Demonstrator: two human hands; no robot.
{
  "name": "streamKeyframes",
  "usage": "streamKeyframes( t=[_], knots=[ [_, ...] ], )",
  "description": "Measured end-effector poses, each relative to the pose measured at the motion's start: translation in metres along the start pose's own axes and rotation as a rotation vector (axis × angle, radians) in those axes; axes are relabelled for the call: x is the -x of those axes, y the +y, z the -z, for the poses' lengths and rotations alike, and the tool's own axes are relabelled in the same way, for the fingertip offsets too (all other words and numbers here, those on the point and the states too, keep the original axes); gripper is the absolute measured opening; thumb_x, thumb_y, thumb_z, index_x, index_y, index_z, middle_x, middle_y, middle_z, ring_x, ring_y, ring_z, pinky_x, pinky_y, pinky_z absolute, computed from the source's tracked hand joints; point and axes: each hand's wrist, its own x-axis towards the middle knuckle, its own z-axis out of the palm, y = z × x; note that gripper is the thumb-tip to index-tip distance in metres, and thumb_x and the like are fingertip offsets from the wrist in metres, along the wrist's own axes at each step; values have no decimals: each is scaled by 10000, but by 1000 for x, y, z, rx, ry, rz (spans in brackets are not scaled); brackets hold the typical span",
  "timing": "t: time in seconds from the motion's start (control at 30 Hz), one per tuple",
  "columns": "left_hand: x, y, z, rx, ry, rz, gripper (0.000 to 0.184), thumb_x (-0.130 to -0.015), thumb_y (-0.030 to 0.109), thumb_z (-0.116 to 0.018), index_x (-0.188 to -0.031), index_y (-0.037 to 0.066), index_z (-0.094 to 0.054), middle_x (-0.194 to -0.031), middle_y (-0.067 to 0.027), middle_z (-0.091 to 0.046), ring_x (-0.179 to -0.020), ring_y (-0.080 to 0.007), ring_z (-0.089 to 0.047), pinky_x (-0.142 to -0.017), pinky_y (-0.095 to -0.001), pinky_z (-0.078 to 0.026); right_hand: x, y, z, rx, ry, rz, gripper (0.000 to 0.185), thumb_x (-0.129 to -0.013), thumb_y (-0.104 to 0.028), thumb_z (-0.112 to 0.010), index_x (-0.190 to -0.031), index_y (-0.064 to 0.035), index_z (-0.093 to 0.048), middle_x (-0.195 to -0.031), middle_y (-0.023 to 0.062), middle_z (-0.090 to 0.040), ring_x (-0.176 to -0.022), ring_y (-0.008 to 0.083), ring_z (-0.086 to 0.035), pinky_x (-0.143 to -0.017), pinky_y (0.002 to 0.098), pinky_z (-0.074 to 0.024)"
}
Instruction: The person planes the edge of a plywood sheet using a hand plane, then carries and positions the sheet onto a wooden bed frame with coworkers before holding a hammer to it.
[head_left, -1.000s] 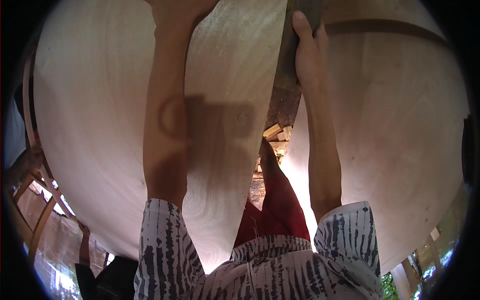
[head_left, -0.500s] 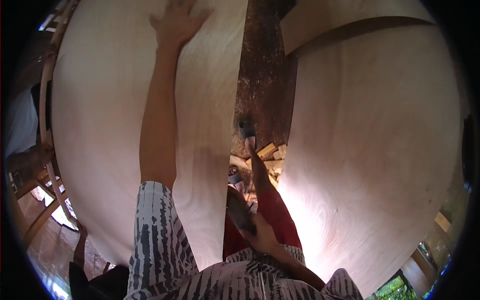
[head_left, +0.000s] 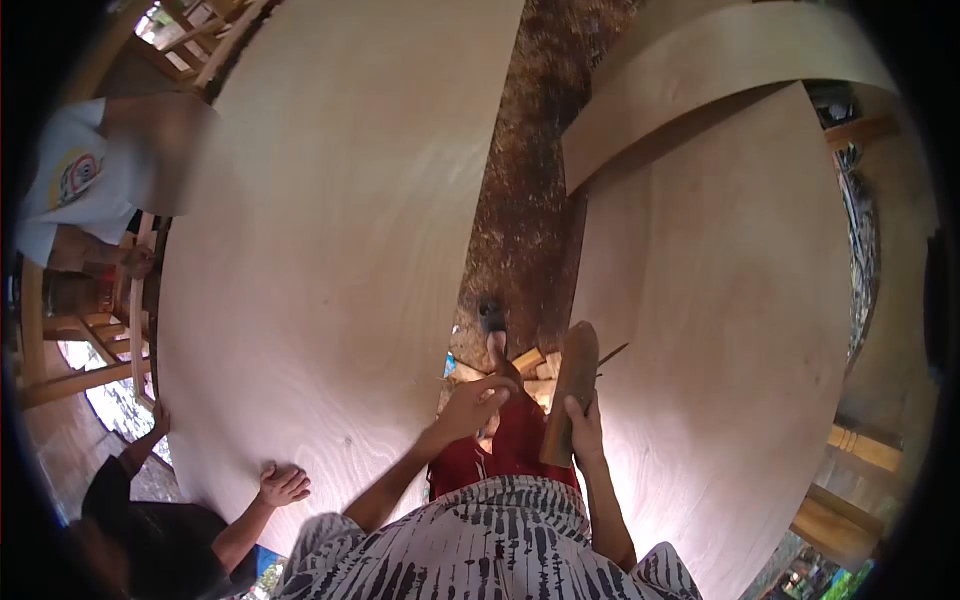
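Note:
My right hand (head_left: 585, 425) is wrapped around a long wooden tool (head_left: 575, 390) with a rounded far end; a thin dark spike juts from its right side. I cannot tell the tool's exact kind. My left hand (head_left: 472, 405) hovers over the gap in front of my waist, fingers loosely stretched towards the right, nothing visible in it. To its left lies a large pale plywood sheet (head_left: 330, 220). Beyond the tool, on the right, is a second plywood sheet (head_left: 700, 300).
A curved plywood strip (head_left: 720, 80) overlaps the right sheet's far end. Brown ground and wood offcuts (head_left: 530, 362) show in the gap, where my foot (head_left: 493, 320) stands. At left, one person in a white shirt (head_left: 75, 185) and another in dark clothing (head_left: 160, 540) are beside the left sheet.
My left hand has lifted off the left sheet and come back near my waist. The right hand has raised the wooden tool to the right. A co-worker's hand now rests on the left sheet.

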Motion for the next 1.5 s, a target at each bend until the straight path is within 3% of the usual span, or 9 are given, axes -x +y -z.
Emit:
streamKeyframes(
  t=[0.13,0.23,0.43,0.57,0.73,0.83,0.97,1.1,1.5],
  knots=[
    [-3,6,-57,1029,280,70,369,-1055,404,-536,-1305,139,-592,-1000,-16,-712,-954,-102,-659,-834,-302,-538,12,12,-9,-41,-239,102,482,-1000,-189,-602,-1390,-44,-360,-1070,146,-638,-842,255,-701,-727,372,-600],
    [26,14,-59,1500,-80,32,444,-1048,417,-558,-1380,124,-530,-1192,-72,-668,-1063,-148,-644,-862,-317,-541,48,-9,-27,-342,-479,-134,596,-965,-198,-618,-1470,-70,-327,-1104,183,-649,-890,287,-701,-764,412,-618],
    [60,15,-51,1262,231,-68,676,-1020,486,-580,-1486,17,-439,-1407,-129,-569,-1275,-230,-559,-1084,-381,-449,39,23,-25,296,-622,89,582,-911,-120,-675,-1427,-3,-435,-1208,157,-618,-1105,267,-636,-960,374,-538],
    [36,-23,-61,409,247,67,823,-960,574,-630,-1451,-67,-469,-1491,-220,-486,-1360,-257,-500,-1136,-384,-399,14,45,-13,321,-640,119,577,-891,-80,-698,-1404,41,-464,-1238,163,-607,-1122,271,-627,-983,357,-508],
    [21,20,-56,785,238,-46,683,-928,553,-699,-1194,-72,-625,-754,3,-562,-645,-91,-521,-579,-252,-413,-11,24,-14,113,-518,177,519,-925,-132,-657,-1381,58,-498,-1307,183,-587,-1146,274,-616,-955,375,-523],
    [13,32,-61,749,254,-95,668,-941,522,-699,-1218,-78,-602,-776,15,-556,-677,-70,-513,-575,-253,-401,-38,24,0,81,-618,122,496,-971,-208,-588,-1375,67,-502,-1294,188,-587,-1133,287,-624,-948,376,-528],
    [-1,15,-70,1003,155,-108,896,-910,493,-737,-1541,-6,-341,-1438,-172,-532,-1301,-255,-525,-1010,-350,-477,-32,13,-11,10,-710,39,565,-994,-324,-508,-1419,45,-457,-1366,176,-536,-1221,301,-566,-1012,402,-487],
    [21,46,-93,958,535,-1,975,-891,547,-733,-1586,38,-274,-1562,-190,-381,-1412,-330,-374,-1066,-402,-433,-70,40,11,-96,-918,-95,672,-1023,-511,-365,-1501,-41,-404,-1457,145,-485,-1320,291,-489,-1079,457,-424],
    [1,-5,-84,1123,216,-275,647,-936,477,-703,-1316,-16,-525,-858,-14,-626,-706,-187,-612,-667,-348,-509,6,-26,-12,305,-508,-164,555,-984,-562,-516,-1239,-71,-557,-1019,80,-628,-964,212,-612,-804,345,-503]
  ],
)
